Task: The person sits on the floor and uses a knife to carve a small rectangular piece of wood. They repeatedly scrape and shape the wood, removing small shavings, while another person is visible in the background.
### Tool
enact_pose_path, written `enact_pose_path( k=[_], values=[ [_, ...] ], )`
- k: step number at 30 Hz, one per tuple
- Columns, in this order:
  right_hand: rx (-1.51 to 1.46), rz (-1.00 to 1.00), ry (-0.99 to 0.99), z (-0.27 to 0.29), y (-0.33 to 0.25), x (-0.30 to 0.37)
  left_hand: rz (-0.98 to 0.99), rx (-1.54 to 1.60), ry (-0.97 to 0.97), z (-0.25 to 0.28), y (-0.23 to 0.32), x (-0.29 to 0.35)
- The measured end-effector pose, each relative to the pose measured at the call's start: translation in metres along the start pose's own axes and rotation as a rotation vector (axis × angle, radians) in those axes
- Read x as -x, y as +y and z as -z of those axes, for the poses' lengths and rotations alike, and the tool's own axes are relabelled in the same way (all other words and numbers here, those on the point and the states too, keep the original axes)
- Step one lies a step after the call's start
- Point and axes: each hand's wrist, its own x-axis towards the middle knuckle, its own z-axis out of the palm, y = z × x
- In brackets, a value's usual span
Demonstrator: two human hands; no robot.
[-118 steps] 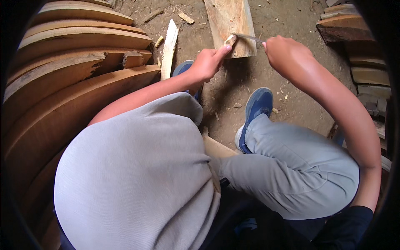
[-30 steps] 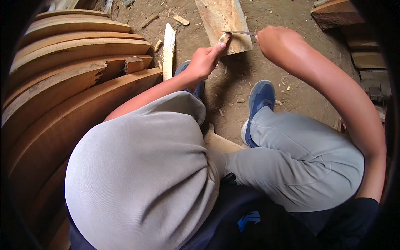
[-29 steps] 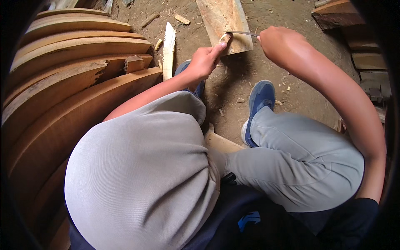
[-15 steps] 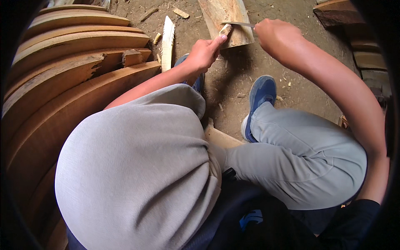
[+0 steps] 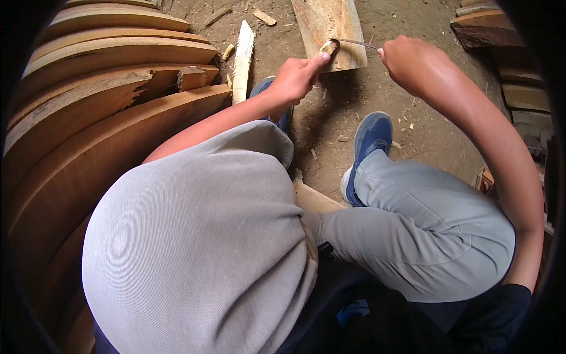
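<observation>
My left hand (image 5: 298, 76) is closed around a short piece of wood (image 5: 330, 46), thumb along its top. The wood has a pale cut end and darker bark-like side, and it is held over a flat wooden board (image 5: 352, 22) on the ground. My right hand (image 5: 413, 62) grips a thin-bladed knife (image 5: 361, 43); its handle is hidden in the fist. The blade reaches left, its tip at the far end of the wood piece. Whether the edge bites into the wood cannot be made out.
Curved wooden planks (image 5: 118, 53) are stacked along the left. A pale pointed wood strip (image 5: 242, 65) lies beside them. Chips and offcuts (image 5: 265, 17) are scattered over the dirt floor (image 5: 330, 127). More timber (image 5: 486, 28) stands at the right. My blue shoe (image 5: 374, 138) rests below the board.
The whole view has shifted slightly, so everything sits a little lower and to the right. Relative to the board, my right hand has drawn the knife slightly rightward. Both grips stay the same.
</observation>
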Motion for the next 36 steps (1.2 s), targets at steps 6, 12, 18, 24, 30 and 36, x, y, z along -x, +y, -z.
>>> enact_pose_path(
  k=[6, 12, 18, 24, 30, 36],
  values=[
    [0.061, 0.01, 0.029, -0.001, -0.005, -0.007, 0.011, -0.009, 0.008, 0.005, 0.003, 0.007],
    [0.043, -0.002, 0.074, 0.001, -0.011, 0.006, -0.041, -0.038, 0.037, -0.002, -0.006, -0.005],
    [-0.02, -0.028, 0.066, -0.003, -0.012, 0.004, -0.031, -0.024, 0.017, -0.002, 0.006, 0.004],
    [-0.029, 0.01, -0.045, 0.008, -0.007, -0.014, -0.056, 0.01, 0.026, -0.001, -0.001, 0.0],
    [-0.028, -0.045, -0.087, 0.001, 0.001, -0.004, 0.02, 0.031, -0.024, -0.001, 0.008, 0.005],
    [-0.018, -0.01, 0.007, -0.004, 0.003, -0.003, 0.006, 0.028, -0.016, 0.0, 0.002, 0.003]
  ],
)
